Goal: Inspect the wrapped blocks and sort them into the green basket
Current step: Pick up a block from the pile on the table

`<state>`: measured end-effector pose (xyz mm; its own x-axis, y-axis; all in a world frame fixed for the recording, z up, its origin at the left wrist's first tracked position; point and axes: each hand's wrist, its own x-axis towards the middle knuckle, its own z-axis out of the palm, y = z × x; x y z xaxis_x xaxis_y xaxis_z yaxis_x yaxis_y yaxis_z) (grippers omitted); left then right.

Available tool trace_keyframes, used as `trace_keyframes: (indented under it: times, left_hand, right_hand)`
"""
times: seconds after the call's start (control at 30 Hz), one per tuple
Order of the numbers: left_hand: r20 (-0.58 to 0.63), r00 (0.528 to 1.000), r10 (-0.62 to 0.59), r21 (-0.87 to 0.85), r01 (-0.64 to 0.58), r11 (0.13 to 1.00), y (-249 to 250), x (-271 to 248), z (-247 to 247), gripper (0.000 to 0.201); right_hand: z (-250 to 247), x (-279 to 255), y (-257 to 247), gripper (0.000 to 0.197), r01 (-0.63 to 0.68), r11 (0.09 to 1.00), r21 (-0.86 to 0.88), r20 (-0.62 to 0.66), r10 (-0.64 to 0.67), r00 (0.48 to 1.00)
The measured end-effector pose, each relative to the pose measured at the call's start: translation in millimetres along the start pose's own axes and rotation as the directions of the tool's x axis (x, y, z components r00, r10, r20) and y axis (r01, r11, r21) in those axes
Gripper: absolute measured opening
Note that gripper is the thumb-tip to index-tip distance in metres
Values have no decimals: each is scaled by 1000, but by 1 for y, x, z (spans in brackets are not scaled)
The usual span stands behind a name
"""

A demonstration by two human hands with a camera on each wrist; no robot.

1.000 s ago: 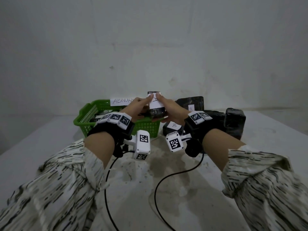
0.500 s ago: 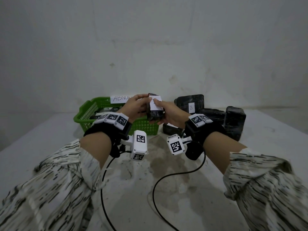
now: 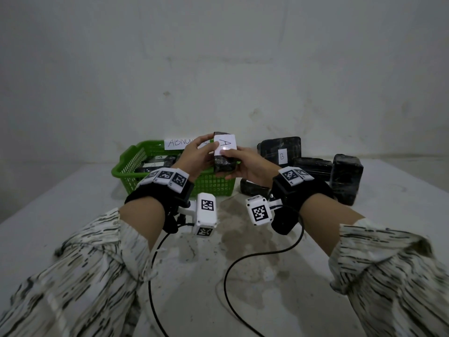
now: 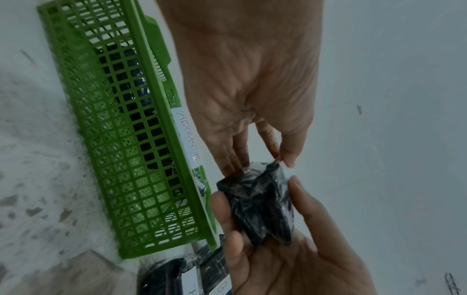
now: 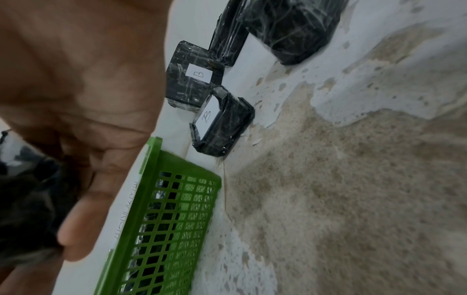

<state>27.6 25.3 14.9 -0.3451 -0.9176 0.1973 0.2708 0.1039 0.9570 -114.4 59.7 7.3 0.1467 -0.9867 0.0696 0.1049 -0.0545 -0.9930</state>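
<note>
Spreading wide under everything, the stained table (image 3: 73, 215), giving room for sorting. Sitting at the far left of it, the green basket (image 3: 126, 164), mouth up and within easy reach, already holding wrapped blocks and carrying a handwritten paper sign (image 3: 179, 143) on its far rim, probably marking what belongs inside. Waiting just right of the basket, the pile of unsorted wrapped blocks (image 3: 313, 164), two showing "B" labels. Being held up above the basket's near right corner, the wrapped block marked A (image 3: 224, 156), label turned toward the face, likely for reading before dropping in. Gripping it from either side, the left hand (image 3: 194, 156) and right hand (image 3: 247, 164), fingers curled around the film, steadying it upright.
</note>
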Motion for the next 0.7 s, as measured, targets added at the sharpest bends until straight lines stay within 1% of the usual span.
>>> trace_keyframes:
  times: [0.17, 0.3, 0.4, 0.47, 0.53, 0.57, 0.63, 0.7]
  left_hand:
    - [20, 1000, 3, -26, -2, 1000, -4, -2, 1, 39]
    - [-3, 1000, -5, -22, 5, 1000, -9, 1, -1, 40]
    - [-37, 999, 38, 67, -35, 997, -11, 4, -3, 39]
    - [-98, 990, 102, 158, -85, 984, -13, 8, -6, 34]
    - [-142, 975, 172, 224, -137, 965, -14, 10, -8, 30]
    - [-147, 972, 186, 243, -146, 959, -14, 11, -9, 30]
    - [-152, 973, 173, 249, -132, 959, -14, 12, -10, 28]
    - [-187, 973, 138, 244, -91, 966, -11, 14, -8, 24]
  right_hand:
    - [-1, -1, 2, 27, 26, 1000, 6, -4, -26, 1000]
    - [0, -2, 5, 32, 36, 999, 4, 4, -36, 999]
    - [1, -1, 6, 38, 66, 998, -20, -1, -66, 998]
    - [1, -1, 6, 39, 77, 995, -57, -16, -78, 997]
    - [1, -2, 5, 43, 61, 994, -92, -44, -65, 997]
    - [2, -2, 4, 47, 46, 994, -104, -67, -53, 996]
    - [1, -1, 4, 52, 29, 992, -127, -123, -45, 991]
    - [-1, 1, 4, 51, 50, 986, -159, -194, -81, 978]
